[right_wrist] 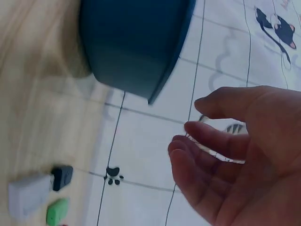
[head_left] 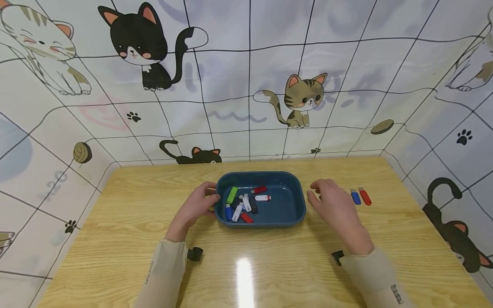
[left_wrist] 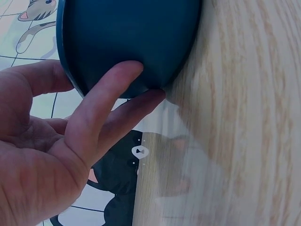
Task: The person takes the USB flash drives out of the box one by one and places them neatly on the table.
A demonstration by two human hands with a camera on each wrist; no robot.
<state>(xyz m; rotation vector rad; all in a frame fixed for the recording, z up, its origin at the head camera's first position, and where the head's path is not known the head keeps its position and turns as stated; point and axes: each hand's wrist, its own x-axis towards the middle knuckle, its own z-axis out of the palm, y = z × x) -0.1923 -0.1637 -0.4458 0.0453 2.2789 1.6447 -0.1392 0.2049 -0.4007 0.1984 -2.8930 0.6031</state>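
Observation:
A dark blue plastic bin point(head_left: 283, 207) stands on the table with several USB sticks inside. Among them are a green USB stick point(head_left: 232, 195), a blue one point(head_left: 229, 211) and a white one point(head_left: 263, 198). My left hand point(head_left: 198, 201) touches the bin's left end; in the left wrist view its extended fingertips rest against the bin's outer wall point(left_wrist: 127, 42). Just off the bin's right end, my right hand point(head_left: 333, 205) hovers with loosely bent fingers. The right wrist view shows this hand point(right_wrist: 235, 146) holding nothing, apart from the bin point(right_wrist: 136, 42).
Right of my right hand, a blue USB stick point(head_left: 355, 197) and a red USB stick point(head_left: 364, 196) lie on the wooden table point(head_left: 127, 239). Blurred white point(right_wrist: 30, 195) and green point(right_wrist: 57, 212) objects show in the right wrist view. Cat-patterned sheeting point(head_left: 231, 77) stands around the table.

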